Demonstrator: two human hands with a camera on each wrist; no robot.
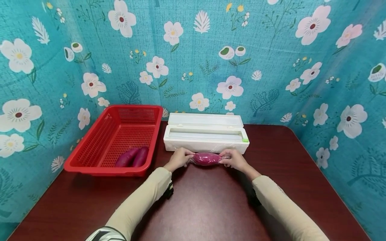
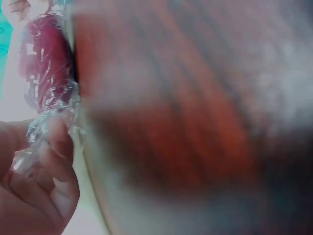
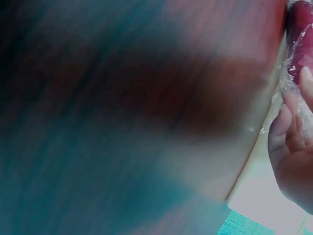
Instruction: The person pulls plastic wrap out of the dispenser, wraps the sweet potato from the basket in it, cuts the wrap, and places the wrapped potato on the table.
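A purple sweet potato point(image 1: 206, 159) wrapped in clear plastic film lies lengthwise between both hands, just in front of a white cling film box. My left hand point(image 1: 180, 158) pinches the gathered film at its left end. At the other end, my right hand point(image 1: 234, 159) grips the film between thumb and fingers. The left wrist view shows the crinkled film point(image 2: 39, 132) bunched in the left hand's fingers, with the wrapped sweet potato point(image 2: 49, 61) beyond. In the right wrist view, the right hand point(image 3: 293, 142) holds film beside the sweet potato's end point(image 3: 301, 41).
The white cling film box point(image 1: 208, 144) stands with its lid point(image 1: 205, 119) raised, a film roll point(image 1: 205, 136) inside and a green slider point(image 1: 245, 140) at its right. To the left, a red basket point(image 1: 113, 170) holds two unwrapped sweet potatoes point(image 1: 141, 156). A flowered cloth point(image 1: 187, 67) hangs behind the brown table point(image 1: 205, 207).
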